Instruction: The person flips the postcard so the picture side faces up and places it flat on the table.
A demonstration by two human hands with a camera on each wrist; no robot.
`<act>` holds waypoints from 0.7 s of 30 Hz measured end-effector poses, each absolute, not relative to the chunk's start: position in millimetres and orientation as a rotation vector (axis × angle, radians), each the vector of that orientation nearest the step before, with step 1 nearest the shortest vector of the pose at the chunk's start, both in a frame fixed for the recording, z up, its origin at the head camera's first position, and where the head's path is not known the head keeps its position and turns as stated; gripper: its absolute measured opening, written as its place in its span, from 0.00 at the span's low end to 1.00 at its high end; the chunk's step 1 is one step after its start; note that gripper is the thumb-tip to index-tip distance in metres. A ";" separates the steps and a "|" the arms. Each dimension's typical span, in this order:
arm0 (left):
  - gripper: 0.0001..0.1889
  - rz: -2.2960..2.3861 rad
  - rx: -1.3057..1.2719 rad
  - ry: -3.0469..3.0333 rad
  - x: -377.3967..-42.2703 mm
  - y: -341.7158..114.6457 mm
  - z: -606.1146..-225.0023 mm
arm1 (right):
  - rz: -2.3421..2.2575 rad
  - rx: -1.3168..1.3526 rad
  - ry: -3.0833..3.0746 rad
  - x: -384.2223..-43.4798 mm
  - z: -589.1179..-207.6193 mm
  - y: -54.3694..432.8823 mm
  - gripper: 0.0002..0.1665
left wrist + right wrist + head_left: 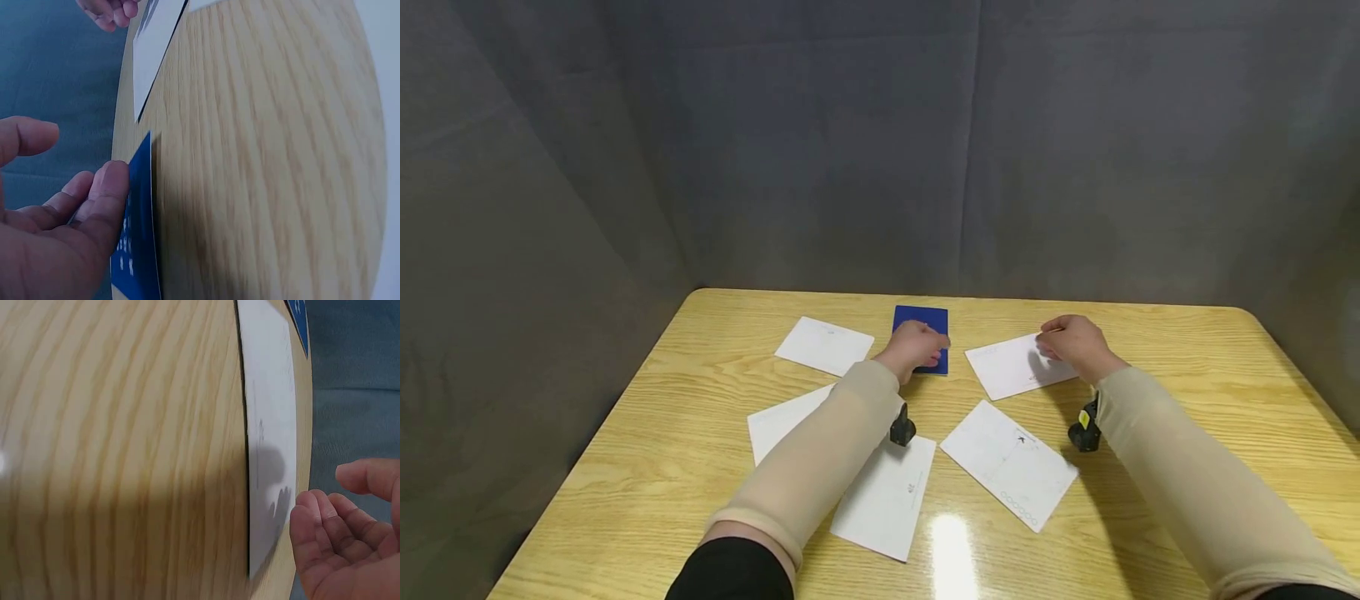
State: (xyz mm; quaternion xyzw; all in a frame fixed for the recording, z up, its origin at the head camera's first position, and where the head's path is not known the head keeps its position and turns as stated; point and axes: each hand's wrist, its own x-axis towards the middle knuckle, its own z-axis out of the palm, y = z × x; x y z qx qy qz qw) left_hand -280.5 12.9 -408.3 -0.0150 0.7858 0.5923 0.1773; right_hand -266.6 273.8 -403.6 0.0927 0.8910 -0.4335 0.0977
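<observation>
My left hand (914, 347) is over a dark blue booklet or card (934, 315) at the far middle of the table. In the left wrist view its fingertips rest at the blue cover (141, 212), which bears white print, while the thumb stands well apart. My right hand (1077, 345) hovers at the far right corner of a white printed card (1006, 367). Thumb and fingers are spread from each other in the right wrist view, close to the edge of that card (270, 412), and hold nothing. The hand's shadow falls across the card.
Other white cards lie flat on the wooden table (685, 400): one far left (824, 345), one under my left forearm (778, 423), one near the middle (887, 504), and one with a row of circles (1009, 465) to its right. A grey curtain (865, 167) hangs behind.
</observation>
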 end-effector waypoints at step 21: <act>0.23 1.630 -0.137 2.082 -263.8 49.1 -409.1 | -0.971 0.229 2.793 -256.7 -400.9 305.4 0.21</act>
